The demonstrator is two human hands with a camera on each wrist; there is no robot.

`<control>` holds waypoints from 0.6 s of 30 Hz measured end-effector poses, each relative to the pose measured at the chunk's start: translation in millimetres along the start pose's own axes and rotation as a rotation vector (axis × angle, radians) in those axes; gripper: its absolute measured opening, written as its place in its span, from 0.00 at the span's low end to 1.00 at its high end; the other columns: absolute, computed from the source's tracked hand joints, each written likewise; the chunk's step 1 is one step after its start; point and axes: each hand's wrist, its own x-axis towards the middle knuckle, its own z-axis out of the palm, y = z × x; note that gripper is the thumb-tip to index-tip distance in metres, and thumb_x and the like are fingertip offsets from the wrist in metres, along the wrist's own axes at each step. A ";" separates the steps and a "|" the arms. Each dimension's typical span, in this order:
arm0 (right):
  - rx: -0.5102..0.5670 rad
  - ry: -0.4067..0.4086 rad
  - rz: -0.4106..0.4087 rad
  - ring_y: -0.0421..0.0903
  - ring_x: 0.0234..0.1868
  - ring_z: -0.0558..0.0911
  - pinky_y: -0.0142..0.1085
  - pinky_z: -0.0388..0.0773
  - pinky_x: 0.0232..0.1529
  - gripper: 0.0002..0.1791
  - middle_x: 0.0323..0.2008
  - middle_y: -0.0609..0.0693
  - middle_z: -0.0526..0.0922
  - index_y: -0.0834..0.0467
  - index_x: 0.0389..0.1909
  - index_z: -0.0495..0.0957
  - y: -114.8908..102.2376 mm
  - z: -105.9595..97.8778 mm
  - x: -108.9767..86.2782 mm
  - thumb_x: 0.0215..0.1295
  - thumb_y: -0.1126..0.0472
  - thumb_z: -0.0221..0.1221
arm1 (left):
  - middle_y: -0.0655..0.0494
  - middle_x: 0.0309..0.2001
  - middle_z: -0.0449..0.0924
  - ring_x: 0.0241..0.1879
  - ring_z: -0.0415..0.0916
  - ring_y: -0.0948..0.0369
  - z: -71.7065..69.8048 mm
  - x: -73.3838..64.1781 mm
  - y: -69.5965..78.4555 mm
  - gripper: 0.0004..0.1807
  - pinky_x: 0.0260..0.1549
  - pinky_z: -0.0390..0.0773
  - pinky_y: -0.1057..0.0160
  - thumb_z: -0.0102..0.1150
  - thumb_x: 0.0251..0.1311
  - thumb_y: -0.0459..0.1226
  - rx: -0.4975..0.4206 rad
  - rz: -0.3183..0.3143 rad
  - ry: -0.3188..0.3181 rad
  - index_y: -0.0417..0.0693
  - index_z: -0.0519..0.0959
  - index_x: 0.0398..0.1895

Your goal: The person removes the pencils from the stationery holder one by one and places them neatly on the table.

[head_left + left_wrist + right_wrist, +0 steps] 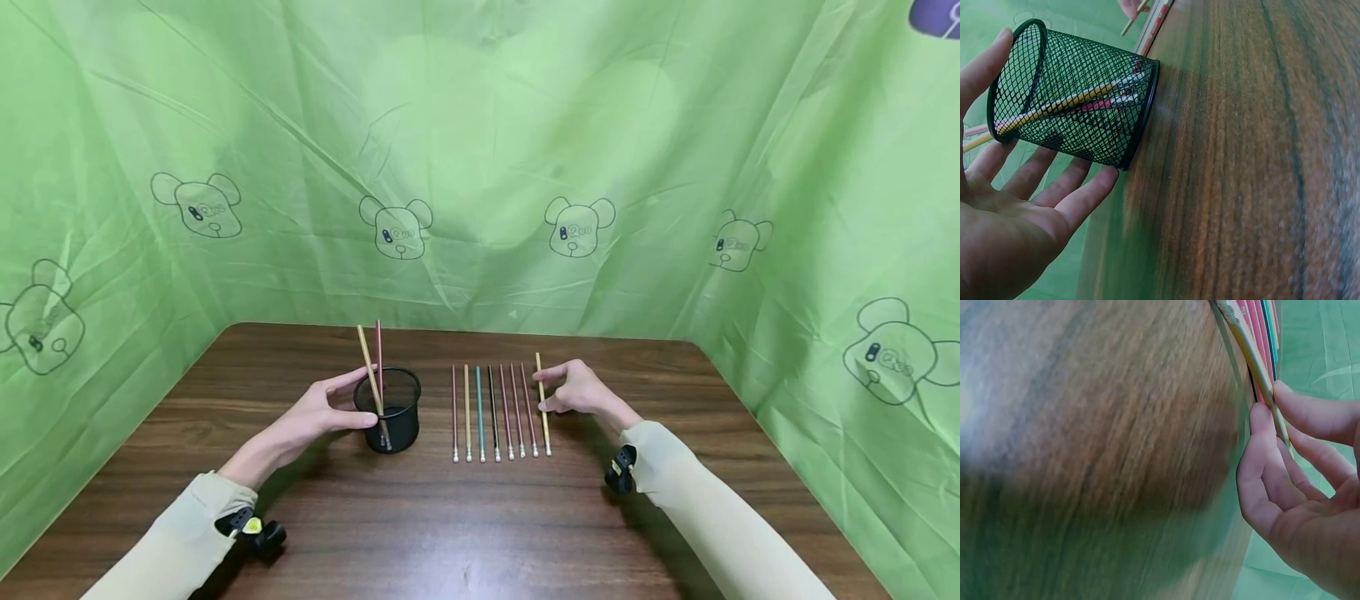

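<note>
A black mesh pencil cup [393, 427] stands on the table, with a yellow pencil [369, 367] and a pink pencil [379, 354] leaning inside, eraser ends down. My left hand [326, 412] holds the cup from its left side, thumb near the rim and fingers along the mesh wall [1085, 94]. At the right end of a row of pencils, my right hand [573, 390] pinches another yellow pencil [543, 417] between thumb and fingers. The right wrist view shows that pencil [1254, 356] slanting between the fingertips.
Several pencils lie side by side between the hands, among them a teal pencil [480, 412] and a black pencil [493, 412], erasers toward me. Behind the brown wooden table [480, 525] hangs a green cloth [480, 150] with printed bear faces, which also runs along both sides.
</note>
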 end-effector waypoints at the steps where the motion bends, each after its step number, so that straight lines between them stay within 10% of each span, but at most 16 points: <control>1: 0.002 0.000 0.000 0.38 0.21 0.80 0.32 0.82 0.27 0.33 0.50 0.63 0.87 0.68 0.62 0.82 -0.3 0.5 0.3 0.52 0.76 0.75 | 0.35 0.73 0.69 0.64 0.76 0.54 -0.1 -0.1 0.1 0.47 0.56 0.76 0.65 0.75 0.62 0.36 -0.001 0.001 0.000 0.49 0.62 0.83; 18: -0.021 -0.009 0.035 0.41 0.21 0.81 0.34 0.83 0.26 0.31 0.46 0.60 0.87 0.67 0.59 0.85 -1.2 4.5 2.0 0.50 0.75 0.77 | 0.37 0.73 0.70 0.66 0.75 0.52 -0.9 0.3 -0.8 0.47 0.57 0.76 0.65 0.75 0.63 0.36 -0.002 0.000 -0.007 0.49 0.62 0.83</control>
